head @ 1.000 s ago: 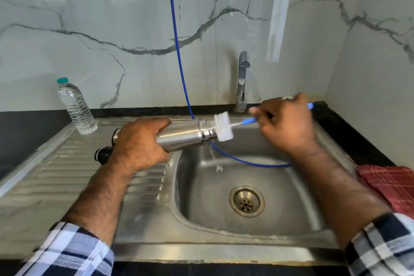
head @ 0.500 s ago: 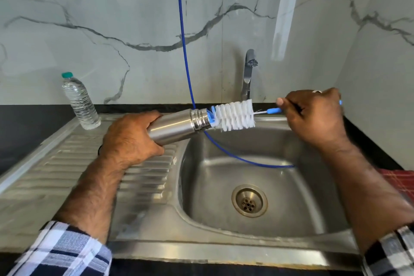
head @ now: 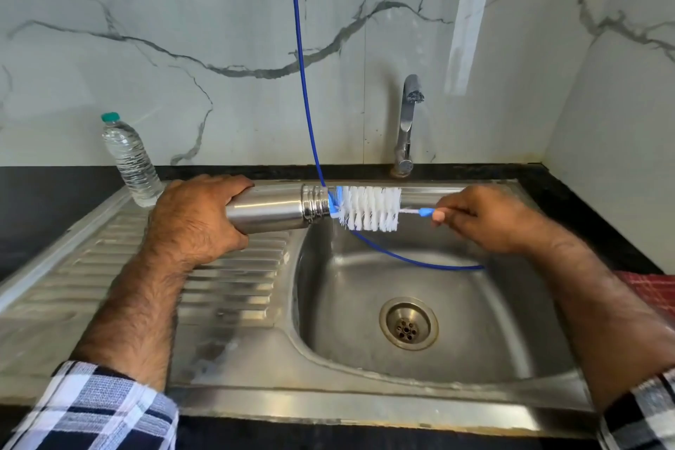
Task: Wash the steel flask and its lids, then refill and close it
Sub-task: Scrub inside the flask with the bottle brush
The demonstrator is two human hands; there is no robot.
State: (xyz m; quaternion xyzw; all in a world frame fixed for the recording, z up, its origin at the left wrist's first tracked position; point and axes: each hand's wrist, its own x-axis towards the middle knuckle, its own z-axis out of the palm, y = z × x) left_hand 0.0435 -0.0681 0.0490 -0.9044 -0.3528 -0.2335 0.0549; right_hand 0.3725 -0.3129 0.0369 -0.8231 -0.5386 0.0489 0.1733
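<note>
The left hand [head: 197, 219] wraps its fingers round the smooth, brushed-steel flask [head: 277, 210], holding the cylinder on its side above the sink's left rim, where the ribbed draining board meets the basin; its threaded, ringed neck points right. The right hand [head: 482, 217] pinches the thin blue handle of a bottle brush [head: 369, 208], whose fat white bristle head sits just outside the flask's mouth, its tip at the opening. Below lies the stainless sink [head: 328, 402], a rounded basin with a perforated round drain [head: 408, 323]. A slim blue hose [head: 296, 47] curves down into the basin. A ridged clear plastic bottle [head: 129, 159] with a green cap stands at the draining board's far left corner.
</note>
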